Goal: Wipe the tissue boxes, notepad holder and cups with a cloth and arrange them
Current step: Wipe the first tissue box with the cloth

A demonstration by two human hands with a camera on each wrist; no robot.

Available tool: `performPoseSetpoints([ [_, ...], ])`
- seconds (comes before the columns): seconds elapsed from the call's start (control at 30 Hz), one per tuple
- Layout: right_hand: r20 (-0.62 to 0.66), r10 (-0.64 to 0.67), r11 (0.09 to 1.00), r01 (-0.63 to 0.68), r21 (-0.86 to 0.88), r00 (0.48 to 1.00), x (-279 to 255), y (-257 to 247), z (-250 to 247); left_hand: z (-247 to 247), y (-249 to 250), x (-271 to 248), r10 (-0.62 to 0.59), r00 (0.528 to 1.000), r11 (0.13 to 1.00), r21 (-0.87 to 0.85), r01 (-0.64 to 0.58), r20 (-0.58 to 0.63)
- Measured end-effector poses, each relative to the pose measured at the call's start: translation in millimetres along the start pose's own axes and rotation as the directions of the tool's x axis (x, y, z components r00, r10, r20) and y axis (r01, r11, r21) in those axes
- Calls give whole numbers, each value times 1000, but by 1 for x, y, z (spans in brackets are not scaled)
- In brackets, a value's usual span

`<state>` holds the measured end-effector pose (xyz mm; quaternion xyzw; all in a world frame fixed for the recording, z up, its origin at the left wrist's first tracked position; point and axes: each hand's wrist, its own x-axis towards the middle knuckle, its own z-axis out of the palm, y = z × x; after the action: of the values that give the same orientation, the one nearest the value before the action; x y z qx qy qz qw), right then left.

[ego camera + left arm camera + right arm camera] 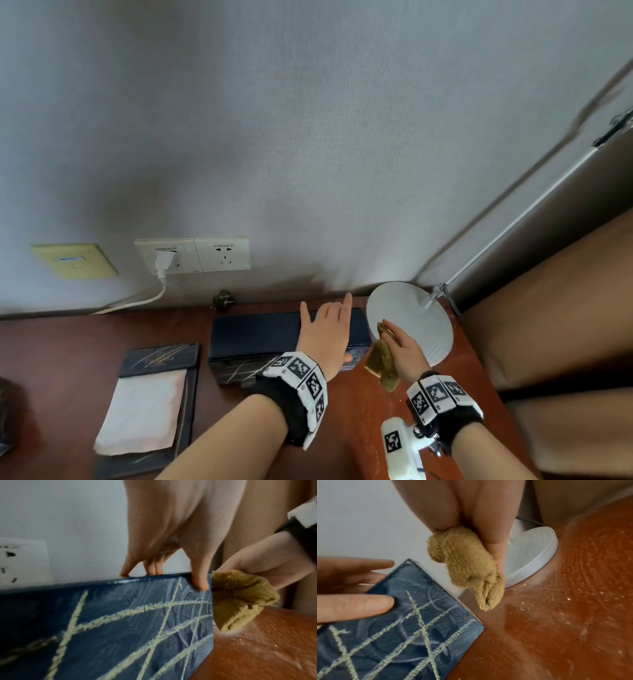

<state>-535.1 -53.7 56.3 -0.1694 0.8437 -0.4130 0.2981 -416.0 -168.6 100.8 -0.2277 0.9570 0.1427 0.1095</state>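
Note:
A dark blue tissue box [260, 335] with pale scratched lines [120, 628] stands on the red-brown table [428, 387] near the wall. My left hand [329, 325] grips its right end, the fingers over the top back edge and the thumb [199, 584] on the front face. My right hand [390, 334] pinches a bunched mustard cloth [382, 368] just off the box's right end; the right wrist view shows a small gap between the cloth [467, 566] and the box [402, 628]. A dark notepad holder [154, 404] with white paper lies flat at the left.
A white round lamp base [411, 322] with a metal pole sits behind my right hand in the table's back right corner. Wall sockets [191, 255] with a white plug are above the table. A beige upholstered panel [548, 308] borders the right edge. Crumbs dot the tabletop [556, 601].

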Motion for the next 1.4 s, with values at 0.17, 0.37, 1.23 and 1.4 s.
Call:
performPoseSetpoints([
  [0.17, 11, 59, 997, -60, 57, 998, -2, 15, 0, -5, 3, 7, -65, 998, 997, -37, 65, 16],
  [0.37, -8, 61, 993, -60, 97, 998, -3, 8, -12, -28, -5, -6, -23, 996, 971, -241, 2, -84],
  [1.23, 164, -309, 926, 258, 274, 937, -47, -132, 21, -42, -125, -106, -125, 972, 363, -921, -139, -196],
  [1.4, 114, -347, 935, 335, 113, 931, -55, -144, 22, -44, -131, -105, -82, 980, 426, -895, -131, -182],
])
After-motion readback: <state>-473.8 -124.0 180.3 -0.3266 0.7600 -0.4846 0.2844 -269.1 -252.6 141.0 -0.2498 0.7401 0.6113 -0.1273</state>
